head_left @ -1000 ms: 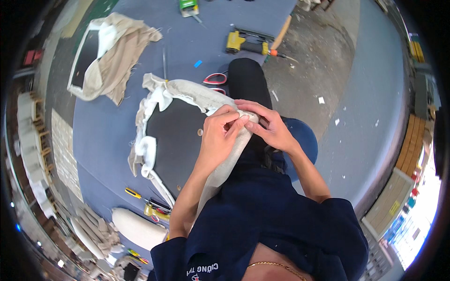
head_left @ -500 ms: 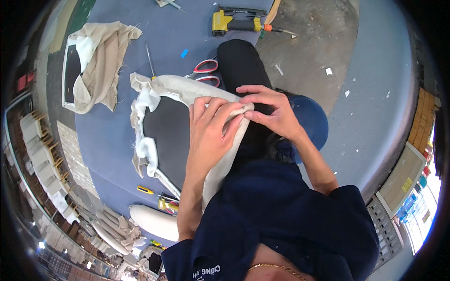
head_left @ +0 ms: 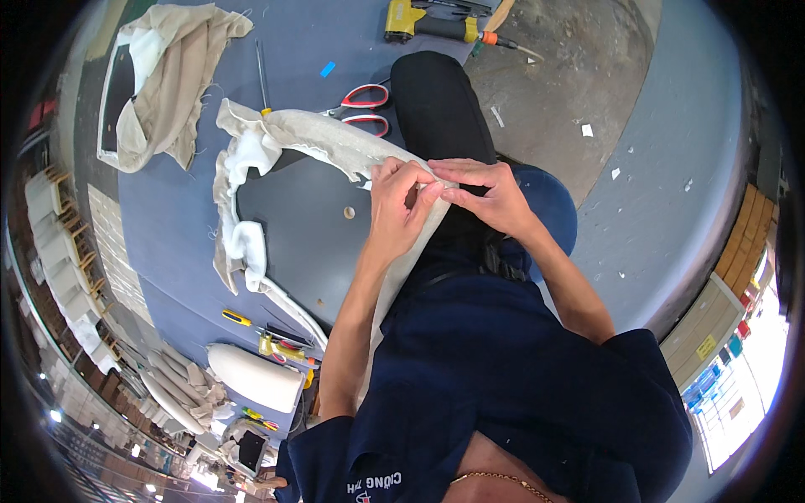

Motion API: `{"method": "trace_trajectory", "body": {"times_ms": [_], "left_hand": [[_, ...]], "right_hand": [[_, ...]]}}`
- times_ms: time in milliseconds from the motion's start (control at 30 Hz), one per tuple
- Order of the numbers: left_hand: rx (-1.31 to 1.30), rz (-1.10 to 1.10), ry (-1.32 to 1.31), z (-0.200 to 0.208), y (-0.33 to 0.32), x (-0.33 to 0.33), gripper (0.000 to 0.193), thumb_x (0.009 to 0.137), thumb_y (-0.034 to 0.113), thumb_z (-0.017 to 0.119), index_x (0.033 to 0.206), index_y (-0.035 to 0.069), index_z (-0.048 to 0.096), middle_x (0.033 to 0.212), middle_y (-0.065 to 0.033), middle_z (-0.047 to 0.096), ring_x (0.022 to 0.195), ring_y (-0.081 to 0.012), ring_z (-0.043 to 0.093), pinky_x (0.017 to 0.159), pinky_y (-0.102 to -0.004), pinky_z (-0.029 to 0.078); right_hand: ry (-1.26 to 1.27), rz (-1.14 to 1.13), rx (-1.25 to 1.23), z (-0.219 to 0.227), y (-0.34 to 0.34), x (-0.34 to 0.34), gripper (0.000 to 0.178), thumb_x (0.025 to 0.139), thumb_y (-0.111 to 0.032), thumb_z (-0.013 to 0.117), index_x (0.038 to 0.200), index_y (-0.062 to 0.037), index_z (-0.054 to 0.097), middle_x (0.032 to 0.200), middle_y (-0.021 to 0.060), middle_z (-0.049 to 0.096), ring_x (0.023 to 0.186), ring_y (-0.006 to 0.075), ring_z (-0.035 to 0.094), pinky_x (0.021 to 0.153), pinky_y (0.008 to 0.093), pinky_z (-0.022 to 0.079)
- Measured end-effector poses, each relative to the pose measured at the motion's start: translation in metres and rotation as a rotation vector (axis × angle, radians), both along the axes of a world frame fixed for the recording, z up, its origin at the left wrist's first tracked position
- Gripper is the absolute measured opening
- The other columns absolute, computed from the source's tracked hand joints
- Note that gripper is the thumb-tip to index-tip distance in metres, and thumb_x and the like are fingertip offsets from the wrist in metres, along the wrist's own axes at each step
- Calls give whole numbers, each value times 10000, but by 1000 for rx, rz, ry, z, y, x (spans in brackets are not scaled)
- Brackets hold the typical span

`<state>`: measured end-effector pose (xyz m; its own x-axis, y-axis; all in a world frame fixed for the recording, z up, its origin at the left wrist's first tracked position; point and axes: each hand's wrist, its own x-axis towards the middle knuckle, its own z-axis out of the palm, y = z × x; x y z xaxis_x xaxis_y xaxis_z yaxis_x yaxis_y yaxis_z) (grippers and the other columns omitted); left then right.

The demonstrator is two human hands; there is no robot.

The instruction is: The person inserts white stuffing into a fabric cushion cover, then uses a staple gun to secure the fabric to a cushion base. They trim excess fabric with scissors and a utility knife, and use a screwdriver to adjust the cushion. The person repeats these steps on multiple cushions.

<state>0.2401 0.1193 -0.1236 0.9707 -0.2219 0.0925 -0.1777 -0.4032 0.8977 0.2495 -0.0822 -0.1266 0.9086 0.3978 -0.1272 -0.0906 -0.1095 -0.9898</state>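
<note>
A dark seat board [head_left: 293, 222] with small round holes lies in front of me, edged with beige fabric [head_left: 314, 130]. White padding [head_left: 251, 155] bulges out along its left side, where the fabric hangs loose and frayed. At the board's right corner, my left hand [head_left: 401, 205] pinches the folded fabric between thumb and fingers. My right hand [head_left: 490, 194] faces it, thumb and fingers closed on the same corner fold. The fingertips of both hands almost meet there. What lies inside the fold is hidden.
Red-handled scissors [head_left: 366, 109] and a screwdriver [head_left: 262, 84] lie beyond the board. A yellow staple gun [head_left: 436, 23] rests farther off. Another beige-covered piece [head_left: 172, 84] is at far left. A yellow-handled tool [head_left: 236, 318] and white pad [head_left: 256, 375] lie near left.
My left hand has turned and drawn its fingers in at the corner, uncovering more of the board and a hole. My right fingers have closed down on the fold. The view has shifted slightly.
</note>
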Motion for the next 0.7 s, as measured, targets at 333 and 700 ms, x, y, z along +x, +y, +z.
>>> {"method": "trace_trajectory", "body": {"times_ms": [333,700], "left_hand": [[-284,221,258,-8,-19,-12,213,930,196,727,834,31,635,731,-58,539,669,-173,472,652,-334,385],[-306,-73,129,95,3,7,172,931,118,723,840,6,629,735,-48,583,685,-119,516,600,-293,400]], "right_hand": [[-215,-5,-269,8,0,4,309,821,-73,790,1123,-18,759,1142,130,756,1167,313,669,1006,415,510],[-350,57,-222,96,9,17,221,807,-151,793,952,8,745,1069,128,752,1050,322,686,943,403,528]]}}
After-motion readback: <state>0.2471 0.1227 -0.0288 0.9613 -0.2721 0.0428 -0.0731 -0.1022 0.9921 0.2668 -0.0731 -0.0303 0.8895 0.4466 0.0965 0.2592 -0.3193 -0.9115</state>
